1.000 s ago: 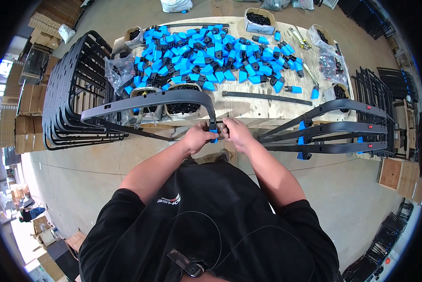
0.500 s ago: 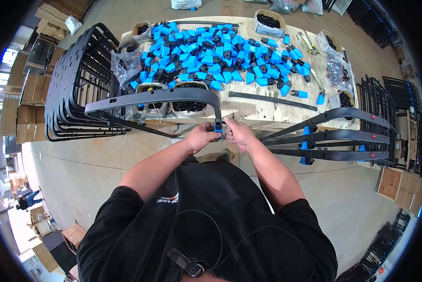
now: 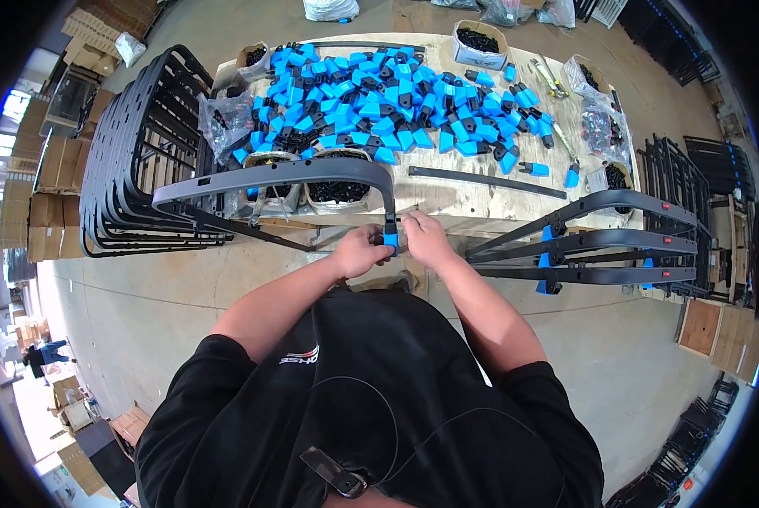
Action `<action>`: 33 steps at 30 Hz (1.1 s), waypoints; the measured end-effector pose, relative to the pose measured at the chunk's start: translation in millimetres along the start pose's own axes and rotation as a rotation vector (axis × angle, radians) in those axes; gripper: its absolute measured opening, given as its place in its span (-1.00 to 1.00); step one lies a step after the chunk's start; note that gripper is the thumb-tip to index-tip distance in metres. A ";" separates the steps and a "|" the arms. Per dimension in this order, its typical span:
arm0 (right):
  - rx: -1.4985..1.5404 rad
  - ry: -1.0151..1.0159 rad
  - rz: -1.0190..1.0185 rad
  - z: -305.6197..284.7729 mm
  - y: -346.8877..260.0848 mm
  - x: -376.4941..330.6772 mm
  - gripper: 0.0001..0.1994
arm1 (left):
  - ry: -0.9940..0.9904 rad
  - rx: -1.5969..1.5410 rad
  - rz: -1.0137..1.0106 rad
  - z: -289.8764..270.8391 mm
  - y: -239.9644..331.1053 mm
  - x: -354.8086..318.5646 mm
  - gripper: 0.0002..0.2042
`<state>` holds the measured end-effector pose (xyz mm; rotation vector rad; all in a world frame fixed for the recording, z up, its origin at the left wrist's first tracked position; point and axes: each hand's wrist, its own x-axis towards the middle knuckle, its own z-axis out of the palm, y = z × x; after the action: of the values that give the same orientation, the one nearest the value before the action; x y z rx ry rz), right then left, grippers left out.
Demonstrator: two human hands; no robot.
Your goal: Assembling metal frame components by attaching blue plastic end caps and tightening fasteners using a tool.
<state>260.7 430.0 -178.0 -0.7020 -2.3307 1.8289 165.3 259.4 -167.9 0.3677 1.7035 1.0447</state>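
Observation:
A dark curved metal frame (image 3: 282,174) stands in front of me, its right leg coming down between my hands. On the end of that leg sits a blue plastic end piece (image 3: 390,240). My left hand (image 3: 360,251) is wrapped round this piece from the left, thumb across it. Just to its right, my right hand (image 3: 426,240) has its fingers bent together close to the leg; whatever they may hold is hidden. Behind the frame, a box of small black parts (image 3: 339,188) is at the near edge of the wooden table (image 3: 464,193).
A large heap of blue and black end pieces (image 3: 379,97) covers much of the tabletop. A flat dark bar (image 3: 486,182) lies near its front. Stacked dark frames (image 3: 134,161) stand at the left; several more frames with blue pieces (image 3: 616,243) project at the right. Hand tools (image 3: 549,78) lie farther back.
My right hand has shifted slightly upward beside the leg, and its fingers have moved. The left hand keeps its hold on the blue end piece. The whole view has shifted slightly.

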 end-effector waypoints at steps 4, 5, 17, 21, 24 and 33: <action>-0.021 0.004 -0.020 9.8 6.4 4.3 -0.67 | -0.012 0.076 0.008 0.3 7.4 -4.9 -0.59; 0.021 -0.032 0.024 9.2 5.2 5.5 -0.66 | -0.009 0.076 0.010 0.3 6.0 -5.3 -0.59; 1.138 -0.574 0.565 -13.4 -54.4 -23.2 -0.26 | 0.348 0.428 0.614 -9.0 44.6 -48.4 -0.69; 1.099 -0.610 0.555 -8.0 -49.8 -22.4 -0.28 | 0.319 0.763 0.839 -6.5 49.7 -51.5 -0.73; 1.049 -0.671 0.520 -4.9 -38.4 -19.5 -0.31 | 0.289 0.792 0.799 -8.0 49.9 -50.6 -0.74; 0.758 -0.519 0.526 -9.1 -23.8 -17.5 -0.57 | 0.364 0.603 0.759 -6.5 42.4 -43.9 -0.77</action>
<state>272.4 426.8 -149.7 -0.8226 -1.4541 3.1600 166.7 250.7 -107.1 1.3595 2.2677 1.1393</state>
